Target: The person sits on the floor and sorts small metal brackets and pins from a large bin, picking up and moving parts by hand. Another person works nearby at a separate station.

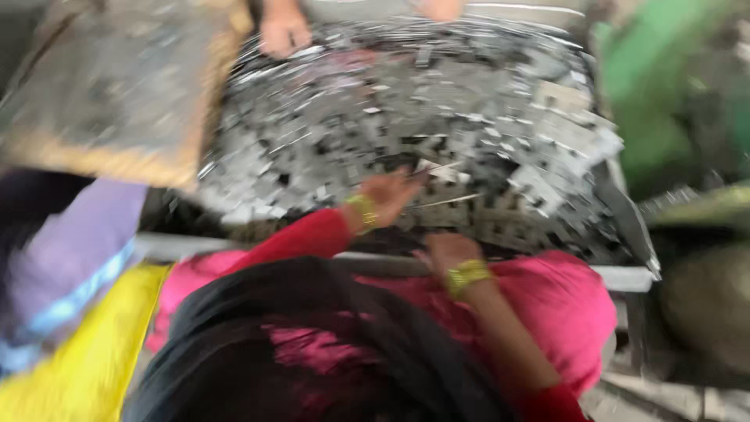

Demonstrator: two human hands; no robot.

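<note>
We are looking down at a heap of small flat metal pieces (406, 117) that fills a tray (625, 273) in front of us. The frame is badly blurred, so fine detail is lost.

Our left hand (391, 191) lies on the near part of the heap, palm partly up, a yellow bangle (363, 211) at the wrist and a red sleeve (297, 238) behind it. The fingers look loosely spread toward a thin pale strip (445, 199) just beside them; we cannot tell whether they touch it or hold anything.

Our right hand (447, 252) rests at the tray's near rim, above pink cloth (562, 305), also with a yellow bangle (467, 273). Its fingers are curled under and hidden; we cannot tell whether they pinch a piece.

At the far edge, another person's hand (285, 33) rests on the heap, and a second hand (441, 8) shows at the frame's top. A flat board (117, 86) carrying grey scrap stands to the left, its near edge close to the heap.

Risks, in our judgement: the pieces look sharp-edged and both hands are bare, so a cut is likely if a hand slides across the heap. The heap rises above the tray's rim on the right, so a careless sweep could spill pieces off that side. Hands working from both sides could collide.
</note>
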